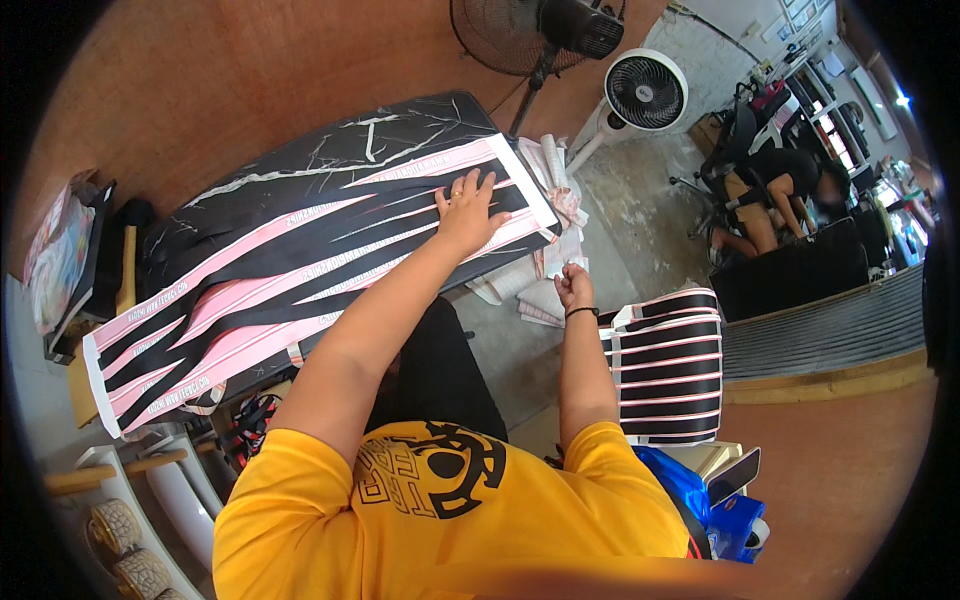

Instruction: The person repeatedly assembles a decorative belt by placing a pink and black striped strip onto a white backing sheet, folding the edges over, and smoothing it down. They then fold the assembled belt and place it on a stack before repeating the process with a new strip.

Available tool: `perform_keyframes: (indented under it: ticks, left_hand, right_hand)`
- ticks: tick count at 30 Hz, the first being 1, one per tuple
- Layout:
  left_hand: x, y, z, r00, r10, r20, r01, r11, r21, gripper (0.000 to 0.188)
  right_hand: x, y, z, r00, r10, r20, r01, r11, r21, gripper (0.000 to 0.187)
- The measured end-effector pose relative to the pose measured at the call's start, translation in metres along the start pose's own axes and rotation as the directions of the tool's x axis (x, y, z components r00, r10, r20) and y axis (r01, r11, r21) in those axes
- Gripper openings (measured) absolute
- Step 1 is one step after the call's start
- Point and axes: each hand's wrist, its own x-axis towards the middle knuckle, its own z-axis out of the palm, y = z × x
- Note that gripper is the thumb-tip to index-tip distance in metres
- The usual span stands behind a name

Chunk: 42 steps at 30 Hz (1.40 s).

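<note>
View from above, near to far. The person's yellow shirt (450, 520) fills the lower edge, with a blue bag (672, 480) just beside it. A stack of black-and-pink striped sheets (668, 372) lies at the person's right. The right hand (574, 287), wearing a dark wristband, hangs over the floor with fingers curled together into a loose fist; whether it pinches anything cannot be told. The left hand (468, 212) lies flat, fingers spread apart, pressing on the long pink-and-black strip sheet (300, 275) stretched across the black marble-patterned table (330, 150). Beyond stand a white fan (645, 92) and a black pedestal fan (540, 32); a seated person (775, 190) is at far right.
</note>
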Motion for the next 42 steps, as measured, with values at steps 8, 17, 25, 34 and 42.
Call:
perform_keyframes:
  ticks: [8, 17, 25, 34, 42]
  left_hand:
    - [0.027, -0.012, -0.049, 0.921, -0.164, 0.354, 0.079, 0.966, 0.245, 0.136]
    - [0.032, -0.007, -0.046, 0.981, -0.155, 0.121, 0.122, 0.963, 0.241, 0.065]
    - [0.071, 0.005, -0.063, 0.771, -0.333, 0.543, 0.233, 0.941, 0.246, 0.082]
    - [0.049, 0.008, -0.05, 0.822, -0.207, 0.531, 0.045, 0.952, 0.302, 0.079]
    - [0.026, 0.003, -0.04, 0.899, 0.008, 0.439, -0.076, 0.987, 0.139, 0.048]
  right_hand:
    - [-0.015, 0.009, -0.002, 0.988, 0.097, 0.123, -0.065, 0.968, -0.241, 0.02]
    - [-0.032, 0.039, -0.023, 0.984, 0.175, -0.014, -0.146, 0.771, -0.619, 0.027]
    - [-0.036, 0.037, -0.066, 0.991, 0.106, -0.087, -0.128, 0.938, -0.322, 0.031]
    - [-0.043, -0.001, -0.055, 0.995, -0.089, -0.037, 0.076, 0.96, -0.269, 0.022]
    - [-0.099, -0.044, 0.057, 0.418, -0.875, 0.245, 0.879, 0.321, -0.353, 0.021]
